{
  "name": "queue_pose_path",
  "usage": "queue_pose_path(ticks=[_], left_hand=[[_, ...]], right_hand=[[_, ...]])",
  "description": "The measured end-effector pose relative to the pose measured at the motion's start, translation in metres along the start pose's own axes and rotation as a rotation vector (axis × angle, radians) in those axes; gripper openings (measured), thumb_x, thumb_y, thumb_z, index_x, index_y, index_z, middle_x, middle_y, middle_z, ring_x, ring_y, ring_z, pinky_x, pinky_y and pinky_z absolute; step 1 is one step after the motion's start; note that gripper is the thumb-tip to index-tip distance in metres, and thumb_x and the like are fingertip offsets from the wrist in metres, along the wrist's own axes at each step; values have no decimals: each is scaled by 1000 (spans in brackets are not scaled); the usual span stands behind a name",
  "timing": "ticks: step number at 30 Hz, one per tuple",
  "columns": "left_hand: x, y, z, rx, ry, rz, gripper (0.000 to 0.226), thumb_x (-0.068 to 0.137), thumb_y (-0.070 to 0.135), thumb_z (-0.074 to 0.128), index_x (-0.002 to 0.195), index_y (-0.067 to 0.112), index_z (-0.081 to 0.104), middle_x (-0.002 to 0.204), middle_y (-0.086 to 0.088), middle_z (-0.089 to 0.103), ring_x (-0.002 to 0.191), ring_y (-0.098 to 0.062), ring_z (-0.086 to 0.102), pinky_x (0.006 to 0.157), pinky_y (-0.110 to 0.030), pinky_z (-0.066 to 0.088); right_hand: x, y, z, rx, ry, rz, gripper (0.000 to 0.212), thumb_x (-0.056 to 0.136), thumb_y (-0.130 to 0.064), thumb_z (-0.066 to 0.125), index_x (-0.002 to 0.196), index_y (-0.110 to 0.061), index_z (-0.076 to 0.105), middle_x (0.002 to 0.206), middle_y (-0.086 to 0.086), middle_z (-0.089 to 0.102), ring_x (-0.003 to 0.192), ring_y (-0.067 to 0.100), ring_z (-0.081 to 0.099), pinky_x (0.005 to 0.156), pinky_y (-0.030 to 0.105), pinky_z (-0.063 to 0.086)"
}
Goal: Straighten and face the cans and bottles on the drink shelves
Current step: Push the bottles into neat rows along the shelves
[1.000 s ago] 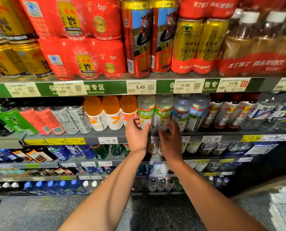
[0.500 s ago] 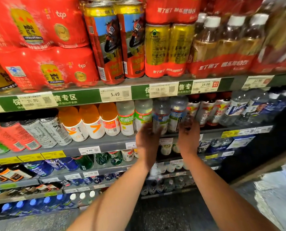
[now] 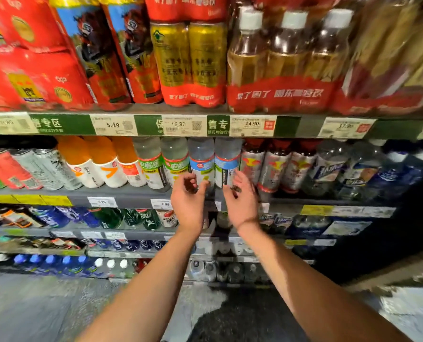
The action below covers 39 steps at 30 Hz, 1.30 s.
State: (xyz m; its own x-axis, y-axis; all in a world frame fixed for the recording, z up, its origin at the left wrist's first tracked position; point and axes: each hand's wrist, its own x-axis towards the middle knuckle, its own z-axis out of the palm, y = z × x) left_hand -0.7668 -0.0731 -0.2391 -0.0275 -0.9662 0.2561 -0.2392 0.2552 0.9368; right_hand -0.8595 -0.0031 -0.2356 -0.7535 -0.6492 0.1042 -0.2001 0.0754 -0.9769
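Observation:
On the second shelf (image 3: 126, 195) stand two clear bottles with blue labels (image 3: 201, 160), with two green-label bottles (image 3: 152, 164) to their left and red-capped bottles (image 3: 274, 166) to their right. My left hand (image 3: 188, 202) is raised just in front of the left blue-label bottle, fingers curled and apart, holding nothing. My right hand (image 3: 242, 201) hovers in front of the right blue-label bottle (image 3: 227, 161), palm turned inward, fingers loose. Neither hand grips a bottle; whether fingertips touch one is blurred.
Orange-and-white bottles (image 3: 99, 164) and tilted cans (image 3: 45, 169) fill the shelf's left part. The top shelf holds red multipacks (image 3: 32, 77), tall cans (image 3: 101, 58), gold cans (image 3: 188, 60) and amber bottle packs (image 3: 279, 62). Lower shelves carry smaller bottles. Floor lies below.
The view has shifted right and closer. Both hands have come off the bottles they were touching and drawn back slightly, now held open in front of the blue-label bottles.

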Motion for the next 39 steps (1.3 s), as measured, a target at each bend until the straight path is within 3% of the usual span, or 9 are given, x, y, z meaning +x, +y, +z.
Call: queue_pose_path(ticks=[4, 9, 15, 20, 25, 29, 33, 36, 39], left_hand=[[-27, 13, 18, -43, 0, -8, 21, 80, 22, 80, 91, 26, 62, 79, 10, 67, 73, 1, 63, 71, -13, 48], [-56, 29, 54, -6, -184, 4, 24, 82, 27, 81, 101, 18, 69, 91, 7, 72, 85, -7, 68, 79, -20, 52], [-66, 44, 89, 33, -295, -59, 60, 83, 31, 79, 137, 16, 57, 119, -2, 71, 108, -12, 67, 95, -33, 55], [-70, 42, 96, -19, -269, -99, 62, 82, 27, 80, 138, 18, 55, 123, -1, 68, 113, -13, 65, 100, -41, 53], [-73, 40, 95, -14, -297, -75, 65, 84, 28, 79, 142, 21, 51, 125, 1, 66, 114, -11, 64, 100, -39, 54], [-75, 40, 94, -16, -288, -54, 59, 85, 26, 78, 138, 18, 54, 127, 3, 64, 117, -11, 62, 102, -32, 51], [-83, 43, 101, -105, -296, -15, 32, 86, 21, 76, 116, 21, 64, 108, 2, 68, 101, -15, 66, 94, -35, 54], [-96, 52, 119, -138, -416, -20, 25, 86, 21, 75, 102, 37, 63, 98, 2, 68, 92, -11, 66, 87, -34, 56], [-112, 63, 143, -132, -553, -67, 33, 85, 20, 77, 114, 28, 65, 106, 2, 70, 97, -9, 67, 95, -37, 55]], right_hand=[[-2, 15, -32, 3, 38, -12, 38, 93, -6, 65, 129, 1, 56, 119, -7, 56, 119, 17, 55, 99, 14, 40], [6, 42, -90, -14, 292, 57, 42, 95, -16, 63, 135, -11, 51, 132, 11, 56, 115, 24, 58, 98, 48, 50], [17, 46, -121, -86, 263, 12, 56, 94, -19, 61, 145, -14, 40, 141, 9, 47, 124, 27, 53, 102, 48, 49], [27, 37, -119, -77, 287, 59, 56, 94, -17, 61, 146, -15, 41, 145, 5, 45, 132, 16, 46, 101, 22, 37], [28, 41, -123, -87, 268, 59, 58, 93, -19, 62, 147, -19, 40, 146, 2, 46, 132, 13, 46, 98, 18, 35], [28, 48, -130, -169, 262, 6, 50, 94, -24, 62, 141, -23, 46, 139, 3, 53, 125, 17, 52, 103, 34, 45], [20, 47, -148, -83, 411, -57, 22, 95, -22, 60, 105, -41, 56, 114, 9, 62, 103, 28, 60, 84, 47, 52], [20, 51, -178, -165, 600, -46, 25, 95, -18, 60, 119, -19, 54, 121, 6, 54, 110, 30, 57, 82, 37, 51], [26, 55, -209, -262, 665, -7, 41, 92, -14, 65, 129, -7, 49, 126, 13, 52, 116, 33, 53, 88, 37, 46]])
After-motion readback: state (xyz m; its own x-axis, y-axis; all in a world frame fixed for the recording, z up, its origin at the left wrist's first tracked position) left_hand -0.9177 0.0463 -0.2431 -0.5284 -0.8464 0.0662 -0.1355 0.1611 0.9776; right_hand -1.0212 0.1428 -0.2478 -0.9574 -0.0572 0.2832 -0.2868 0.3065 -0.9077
